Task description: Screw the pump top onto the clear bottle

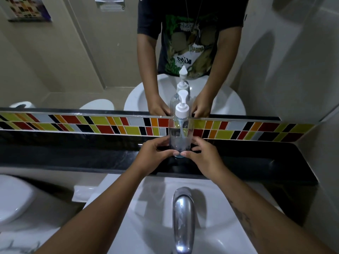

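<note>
Clear plastic, one upright bottle point(178, 136) is held low between two hands, left hand point(154, 153) and right hand point(203, 154), on the black worktop point(91, 154); one white pump top point(182, 107) sits above the grip.

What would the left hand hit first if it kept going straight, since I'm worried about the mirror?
Probably the clear bottle: the left hand points at its base, well before the mirror.
</note>
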The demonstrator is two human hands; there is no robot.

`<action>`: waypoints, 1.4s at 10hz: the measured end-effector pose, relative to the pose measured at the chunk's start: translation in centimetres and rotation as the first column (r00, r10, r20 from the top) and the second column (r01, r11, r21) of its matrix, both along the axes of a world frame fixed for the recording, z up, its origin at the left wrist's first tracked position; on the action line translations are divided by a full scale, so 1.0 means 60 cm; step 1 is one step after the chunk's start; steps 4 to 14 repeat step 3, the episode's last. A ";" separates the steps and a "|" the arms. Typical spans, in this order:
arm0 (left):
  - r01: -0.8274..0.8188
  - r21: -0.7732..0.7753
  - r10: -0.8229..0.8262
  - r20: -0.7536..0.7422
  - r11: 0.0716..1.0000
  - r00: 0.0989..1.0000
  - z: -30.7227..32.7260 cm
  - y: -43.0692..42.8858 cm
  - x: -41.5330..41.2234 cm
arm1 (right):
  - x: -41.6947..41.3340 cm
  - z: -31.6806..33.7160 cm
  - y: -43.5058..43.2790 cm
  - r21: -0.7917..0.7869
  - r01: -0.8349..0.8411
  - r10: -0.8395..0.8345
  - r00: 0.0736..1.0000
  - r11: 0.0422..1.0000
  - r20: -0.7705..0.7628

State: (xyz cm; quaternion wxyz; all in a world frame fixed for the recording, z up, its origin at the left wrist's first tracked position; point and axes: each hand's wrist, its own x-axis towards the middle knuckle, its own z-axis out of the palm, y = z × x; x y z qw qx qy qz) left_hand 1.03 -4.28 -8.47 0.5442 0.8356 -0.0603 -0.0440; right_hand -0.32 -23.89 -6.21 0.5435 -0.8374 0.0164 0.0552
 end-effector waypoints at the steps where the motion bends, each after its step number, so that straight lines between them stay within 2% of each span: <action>1: 0.009 -0.013 -0.009 -0.007 1.000 1.000 -0.006 0.005 0.004 | 0.001 -0.014 0.005 0.006 0.020 -0.020 1.000 1.000 0.014; 2: 0.010 -0.029 -0.011 -0.038 1.000 0.999 -0.005 0.002 0.003 | 0.002 -0.016 0.009 0.008 0.040 -0.040 0.999 0.999 0.002; 3: -0.105 -0.071 0.102 -0.044 0.992 0.994 -0.005 0.004 -0.016 | -0.004 -0.015 0.004 -0.032 0.103 -0.100 0.991 0.994 0.084; 14: -0.105 -0.071 0.102 -0.044 0.992 0.994 -0.005 0.004 -0.016 | -0.004 -0.015 0.004 -0.032 0.103 -0.100 0.991 0.994 0.084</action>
